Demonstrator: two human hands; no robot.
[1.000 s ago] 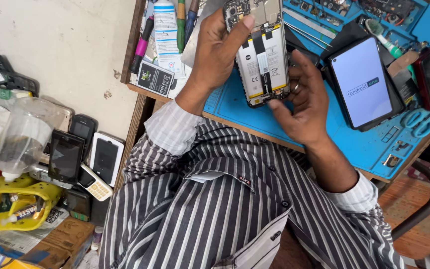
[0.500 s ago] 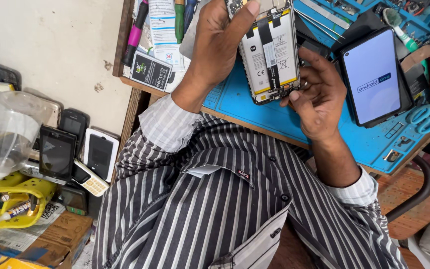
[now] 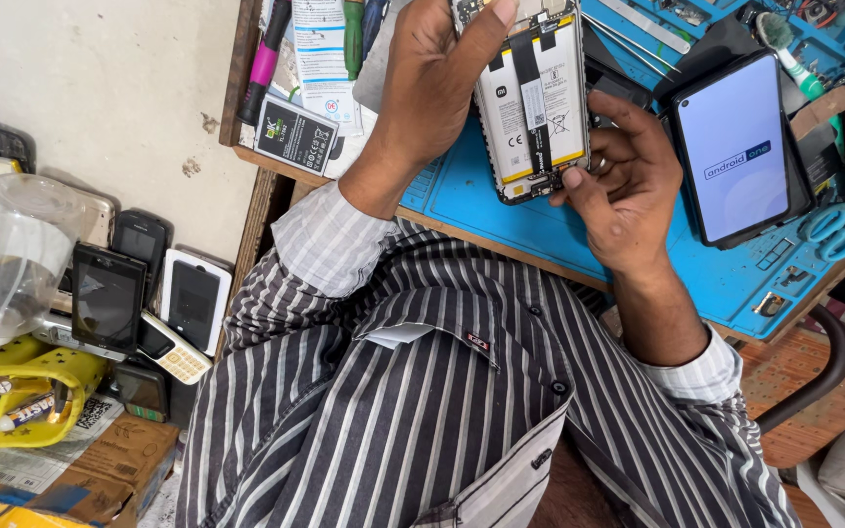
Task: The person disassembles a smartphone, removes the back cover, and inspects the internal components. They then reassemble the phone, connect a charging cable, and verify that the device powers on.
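Opened phone (image 3: 532, 103) raised, both hands (image 3: 437, 83) gripping edges

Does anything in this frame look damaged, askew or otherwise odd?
The phone held by both hands, left hand and right hand, has no back cover, so its battery and a flex strip show. Beside it on the blue mat, a second phone lies tilted, its screen lit.

Lit pale-blue phone screen (image 3: 735, 147) on blue mat (image 3: 501, 210)

A pale wall (image 3: 100, 88) with small marks fills the upper left. A wooden table (image 3: 256, 186) with a blue mat (image 3: 735, 284) runs across the top. An orange floor (image 3: 794, 381) shows lower right.
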